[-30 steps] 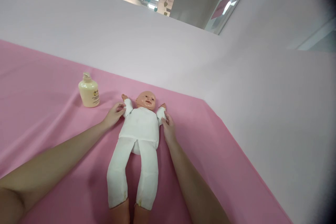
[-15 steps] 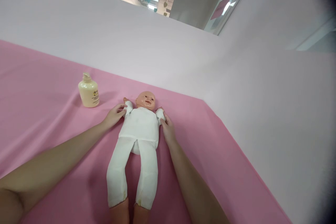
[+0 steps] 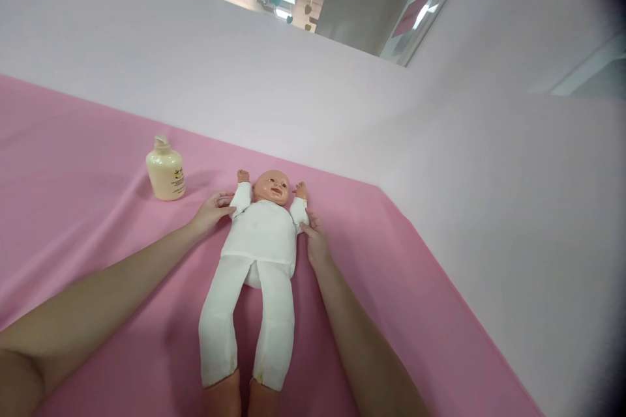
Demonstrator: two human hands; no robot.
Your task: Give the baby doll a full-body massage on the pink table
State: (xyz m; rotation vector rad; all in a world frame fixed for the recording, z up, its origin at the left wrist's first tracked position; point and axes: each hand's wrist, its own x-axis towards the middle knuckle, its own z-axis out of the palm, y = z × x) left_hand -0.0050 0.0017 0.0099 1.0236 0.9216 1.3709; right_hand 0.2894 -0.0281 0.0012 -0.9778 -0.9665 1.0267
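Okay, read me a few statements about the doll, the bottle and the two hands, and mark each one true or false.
1. The baby doll in white cloth lies face up on the pink sheet. True.
2. The cream plastic bottle lies on its side. False: it stands upright.
3. The left hand touches the doll's sleeve. True.
4. The right hand holds the bottle. False: it rests at the doll's other arm.

L hand [image 3: 211,211] fwd, fingers loose | R hand [image 3: 315,239] fwd, fingers loose | forearms extended
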